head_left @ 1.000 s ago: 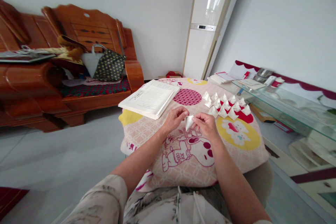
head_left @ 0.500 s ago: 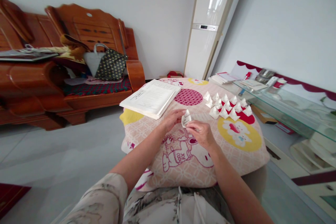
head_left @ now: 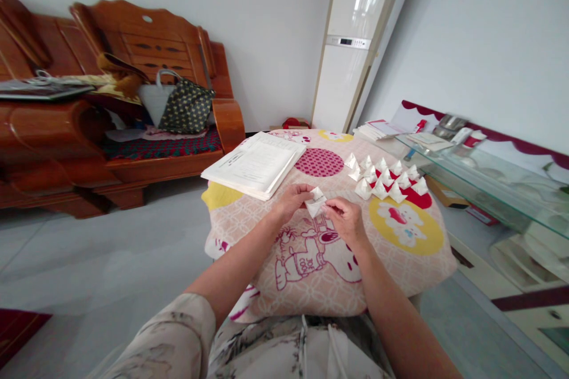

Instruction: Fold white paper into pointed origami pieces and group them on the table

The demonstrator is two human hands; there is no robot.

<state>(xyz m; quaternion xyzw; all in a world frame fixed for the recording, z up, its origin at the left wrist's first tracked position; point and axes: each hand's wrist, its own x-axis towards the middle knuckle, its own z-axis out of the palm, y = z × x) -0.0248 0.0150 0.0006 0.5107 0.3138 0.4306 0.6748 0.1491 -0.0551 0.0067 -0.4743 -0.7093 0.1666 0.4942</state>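
A small folded piece of white printed paper [head_left: 316,204] is held over the patterned cloth [head_left: 262,243]. My left hand [head_left: 293,200] pinches its upper left side. My right hand [head_left: 345,219] grips its right edge between thumb and fingers. To the right, several folded paper boats [head_left: 380,189] stand in rows on the cloth. A stack of printed sheets [head_left: 255,166] lies flat beyond my left hand.
A glass shelf [head_left: 489,172] with cups and papers runs along the right. Behind stands a tall white air conditioner [head_left: 344,65]. On the left, a wooden sofa [head_left: 229,118] carries a dark patterned bag [head_left: 187,106].
The folded paper has turned and now shows a flatter, diamond-like face. My right hand has shifted slightly right, to the paper's right edge; my left hand stays nearly in place.
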